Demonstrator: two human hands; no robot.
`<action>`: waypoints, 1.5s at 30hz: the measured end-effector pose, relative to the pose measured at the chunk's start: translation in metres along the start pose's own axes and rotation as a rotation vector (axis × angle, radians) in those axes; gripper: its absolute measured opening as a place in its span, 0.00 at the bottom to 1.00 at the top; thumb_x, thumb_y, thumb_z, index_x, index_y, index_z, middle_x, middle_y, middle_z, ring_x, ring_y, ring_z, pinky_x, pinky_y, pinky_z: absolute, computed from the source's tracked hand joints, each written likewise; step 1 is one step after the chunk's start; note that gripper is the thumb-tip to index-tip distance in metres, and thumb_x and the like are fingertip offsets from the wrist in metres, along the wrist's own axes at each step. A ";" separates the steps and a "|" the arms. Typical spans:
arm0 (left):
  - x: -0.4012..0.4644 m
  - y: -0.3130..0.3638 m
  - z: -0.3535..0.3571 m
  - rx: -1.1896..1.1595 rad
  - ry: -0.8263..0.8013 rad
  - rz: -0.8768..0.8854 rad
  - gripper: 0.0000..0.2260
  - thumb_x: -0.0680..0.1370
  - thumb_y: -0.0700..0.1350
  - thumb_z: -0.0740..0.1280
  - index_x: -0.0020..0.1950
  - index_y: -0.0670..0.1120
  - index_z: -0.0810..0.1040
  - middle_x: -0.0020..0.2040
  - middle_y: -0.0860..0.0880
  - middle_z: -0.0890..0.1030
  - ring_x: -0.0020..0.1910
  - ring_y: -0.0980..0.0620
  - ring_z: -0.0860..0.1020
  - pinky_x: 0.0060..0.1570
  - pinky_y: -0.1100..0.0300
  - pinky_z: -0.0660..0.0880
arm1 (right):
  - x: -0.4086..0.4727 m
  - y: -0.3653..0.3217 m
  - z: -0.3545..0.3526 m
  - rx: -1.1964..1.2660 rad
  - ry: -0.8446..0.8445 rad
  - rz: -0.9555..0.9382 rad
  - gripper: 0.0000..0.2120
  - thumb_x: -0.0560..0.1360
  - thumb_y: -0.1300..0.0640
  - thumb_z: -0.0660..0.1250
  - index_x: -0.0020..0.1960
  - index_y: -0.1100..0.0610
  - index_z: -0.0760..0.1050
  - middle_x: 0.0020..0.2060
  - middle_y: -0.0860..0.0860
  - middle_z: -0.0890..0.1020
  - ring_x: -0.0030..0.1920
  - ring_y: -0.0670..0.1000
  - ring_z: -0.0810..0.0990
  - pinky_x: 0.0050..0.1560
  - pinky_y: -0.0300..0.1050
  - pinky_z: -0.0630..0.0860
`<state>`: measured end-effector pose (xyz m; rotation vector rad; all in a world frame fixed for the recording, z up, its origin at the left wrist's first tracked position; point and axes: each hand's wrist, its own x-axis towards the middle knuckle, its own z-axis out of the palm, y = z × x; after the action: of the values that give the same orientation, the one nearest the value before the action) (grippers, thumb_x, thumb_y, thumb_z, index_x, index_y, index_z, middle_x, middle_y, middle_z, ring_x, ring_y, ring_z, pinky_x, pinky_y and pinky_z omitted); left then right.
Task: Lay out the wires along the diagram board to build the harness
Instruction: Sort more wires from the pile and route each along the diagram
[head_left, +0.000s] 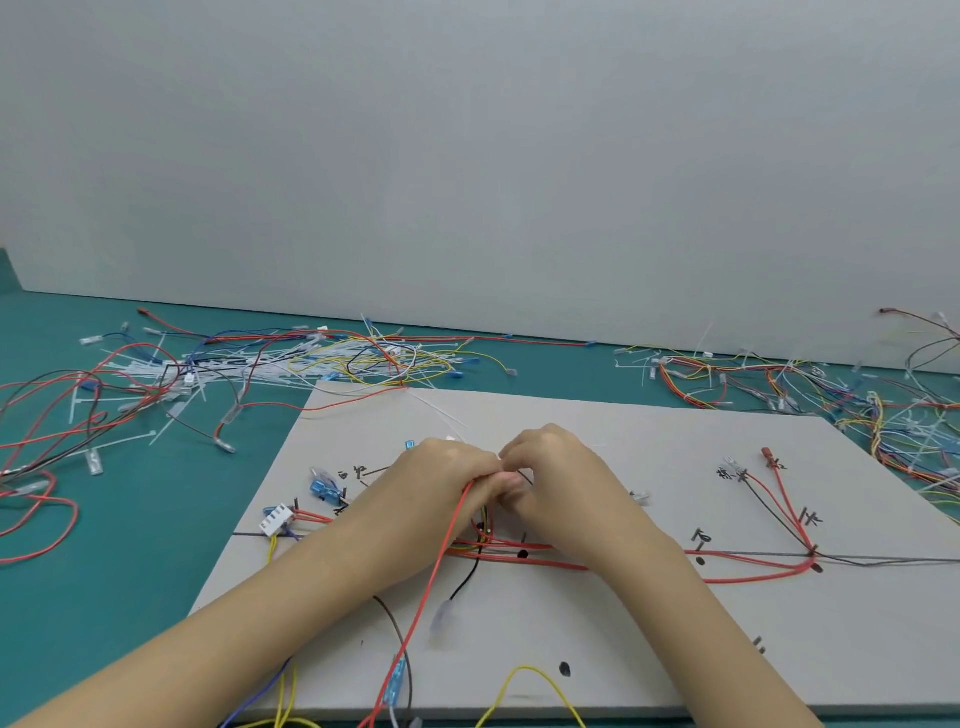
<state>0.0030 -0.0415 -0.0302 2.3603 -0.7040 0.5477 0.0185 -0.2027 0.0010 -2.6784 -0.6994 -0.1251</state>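
A grey diagram board (597, 426) with drawn lines and marks lies on the teal table. Red wires (748, 574) run along its horizontal line and branch up to terminals at the right. My left hand (447, 473) and my right hand (550, 462) meet over the board's middle, fingers curled round a bundle of wires. A red wire (439, 566) hangs from my left hand toward the near edge, ending at a blue terminal (396, 678). A black wire with a clear terminal (441, 616) dangles below the hands. A white connector (275, 519) sits at the board's left.
A tangle of loose wires and white cable ties (249, 364) covers the table at the back left. Finished harnesses (779, 384) lie at the back right. A grey wall (467, 156) stands behind the table. Yellow wire (530, 686) loops over the board's near edge.
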 end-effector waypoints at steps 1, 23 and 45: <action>-0.001 0.002 0.001 -0.009 -0.004 0.002 0.19 0.79 0.58 0.59 0.37 0.47 0.78 0.30 0.53 0.75 0.34 0.54 0.72 0.35 0.59 0.69 | -0.002 0.002 0.000 -0.001 -0.021 -0.015 0.11 0.74 0.57 0.63 0.51 0.51 0.83 0.55 0.48 0.80 0.59 0.51 0.71 0.56 0.50 0.73; -0.010 0.027 0.011 0.005 -0.139 -0.033 0.16 0.77 0.56 0.67 0.38 0.46 0.83 0.35 0.51 0.78 0.42 0.53 0.68 0.44 0.55 0.69 | -0.007 0.001 0.003 0.426 0.037 0.333 0.07 0.69 0.60 0.70 0.33 0.54 0.83 0.26 0.51 0.80 0.28 0.46 0.72 0.30 0.37 0.68; 0.051 -0.004 -0.006 0.163 -0.364 -0.147 0.08 0.77 0.47 0.70 0.55 0.53 0.84 0.44 0.60 0.74 0.55 0.53 0.67 0.56 0.59 0.66 | -0.019 0.004 0.006 0.079 -0.036 0.116 0.09 0.73 0.62 0.58 0.42 0.62 0.78 0.32 0.56 0.74 0.33 0.55 0.70 0.31 0.45 0.65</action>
<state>0.0437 -0.0524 -0.0008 2.6735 -0.6536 0.1132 0.0034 -0.2123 -0.0096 -2.6437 -0.5458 -0.0186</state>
